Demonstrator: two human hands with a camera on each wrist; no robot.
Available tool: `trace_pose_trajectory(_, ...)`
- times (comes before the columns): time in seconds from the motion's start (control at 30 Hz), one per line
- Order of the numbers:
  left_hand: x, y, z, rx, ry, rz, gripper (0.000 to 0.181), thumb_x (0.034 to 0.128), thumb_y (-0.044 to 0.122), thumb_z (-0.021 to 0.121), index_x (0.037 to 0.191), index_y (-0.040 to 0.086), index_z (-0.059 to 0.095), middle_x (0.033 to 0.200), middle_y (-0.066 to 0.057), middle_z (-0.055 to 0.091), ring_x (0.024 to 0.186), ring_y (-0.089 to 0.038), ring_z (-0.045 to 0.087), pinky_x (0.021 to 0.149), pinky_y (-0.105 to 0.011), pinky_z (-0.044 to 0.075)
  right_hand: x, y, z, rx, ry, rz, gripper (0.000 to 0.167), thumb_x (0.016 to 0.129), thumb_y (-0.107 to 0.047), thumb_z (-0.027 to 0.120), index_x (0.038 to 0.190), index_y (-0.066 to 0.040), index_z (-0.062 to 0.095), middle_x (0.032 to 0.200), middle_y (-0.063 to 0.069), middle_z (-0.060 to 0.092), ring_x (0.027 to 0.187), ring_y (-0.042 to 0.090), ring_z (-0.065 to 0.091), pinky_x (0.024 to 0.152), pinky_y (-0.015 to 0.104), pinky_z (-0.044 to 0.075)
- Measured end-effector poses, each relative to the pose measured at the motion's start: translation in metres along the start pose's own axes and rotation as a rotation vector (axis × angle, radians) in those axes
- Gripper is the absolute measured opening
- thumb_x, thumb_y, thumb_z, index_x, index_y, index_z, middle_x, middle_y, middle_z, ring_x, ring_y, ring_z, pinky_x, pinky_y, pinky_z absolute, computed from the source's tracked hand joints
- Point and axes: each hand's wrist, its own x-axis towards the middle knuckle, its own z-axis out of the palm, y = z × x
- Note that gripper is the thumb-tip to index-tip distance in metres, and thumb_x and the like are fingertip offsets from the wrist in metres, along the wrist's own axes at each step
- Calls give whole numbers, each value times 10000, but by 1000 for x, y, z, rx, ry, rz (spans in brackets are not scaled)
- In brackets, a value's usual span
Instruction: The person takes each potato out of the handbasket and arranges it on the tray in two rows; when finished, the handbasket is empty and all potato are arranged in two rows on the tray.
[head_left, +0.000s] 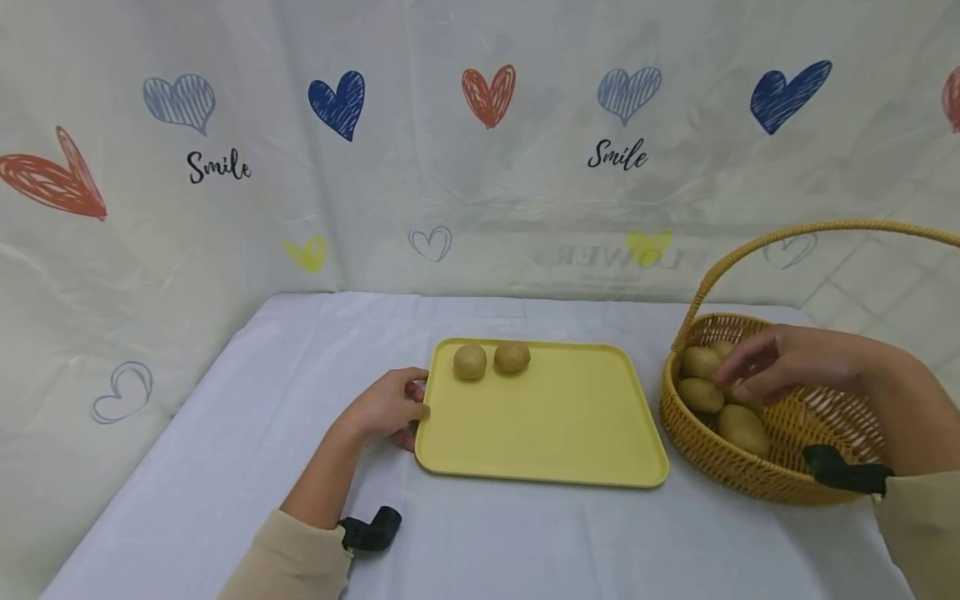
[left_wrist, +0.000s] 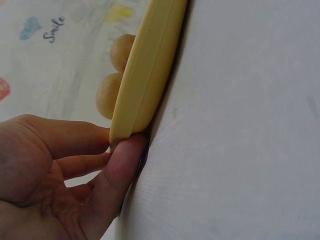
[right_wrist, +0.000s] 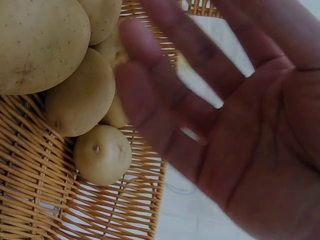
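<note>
Behind everything hangs a pale sheet (head_left: 420,33), printed with hearts and the word "Smile". Below it, a white cloth covers the table (head_left: 555,542) in front of me. The biggest thing on it is the wicker basket (head_left: 750,473) by the table's right edge, its tall handle (head_left: 847,225) arching above the rim. The yellow tray (head_left: 540,417) lies flat at mid-table, just left of the basket and well in from the far edge.

I reach in from the table's near side in beige sleeves (head_left: 296,550), with a black strap (head_left: 843,471) at each wrist. My left hand (head_left: 386,408) pinches the middle of the tray's left edge, digits on both sides of the rim. My right hand (head_left: 810,362) is over the basket; its fingers (right_wrist: 135,95) are spread loosely, with gaps between them.

At least five potatoes (head_left: 742,432) are gathered along the basket's left side, some piled together. They lie just beside and below my right fingertips; I can't tell whether I touch any. Two more sit by the tray's far left corner, side by side and slightly apart: one (head_left: 469,362) nearer the left edge, the other (head_left: 512,357) along the far edge, both beyond my left fingers.
</note>
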Motion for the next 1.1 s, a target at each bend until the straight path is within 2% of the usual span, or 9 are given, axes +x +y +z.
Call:
trace_pose_trajectory(0.2,0,-1,-2,-7,1,-4,636,936,-40,611,1541,43,435,1101,-126,494,765,-221,602,553,-371,639,0,6,6,34,-35,60,387,977,-170,696,1324,-2,657,1369,116,618,1087,93,656,893,370,598)
trace_pose_trajectory(0.4,-1,-2,-2,-3,4,1,634,933,-36,608,1538,34,434,1111,-131,498,782,-233,622,556,-378,642,-4,5,9,35,-7,103,400,956,-181,724,1320,-25,667,1433,173,556,1154,164,624,897,415,619)
trace_pose_trajectory(0.7,0,0,-1,3,-5,4,638,931,-33,613,1539,38,434,1102,-126,497,735,-211,599,553,-364,638,-9,8,10,9,-39,158,357,939,-143,732,1278,-40,688,1463,254,459,1282,390,543,863,505,639)
trace_pose_trajectory(0.83,1,0,0,9,-6,1,635,932,-32,619,1536,41,438,1103,-127,498,725,-212,597,554,-366,639,-7,8,12,-38,-39,150,368,901,-140,765,1259,-71,711,1452,269,438,1219,350,557,852,467,637)
trace_pose_trajectory(0.97,2,0,0,9,-9,-4,636,934,-28,621,1538,42,435,1112,-129,499,742,-215,602,559,-368,640,-3,5,17,-106,-47,141,404,844,-115,794,1243,-93,733,1391,185,546,1125,246,576,832,388,610)
trace_pose_trajectory(1.1,1,-1,-1,20,-3,-8,639,936,-26,620,1541,41,429,1124,-136,507,758,-221,618,561,-364,640,5,-1,21,-152,-66,153,453,789,-57,791,1237,-100,736,1277,130,621,1069,222,587,817,367,591)
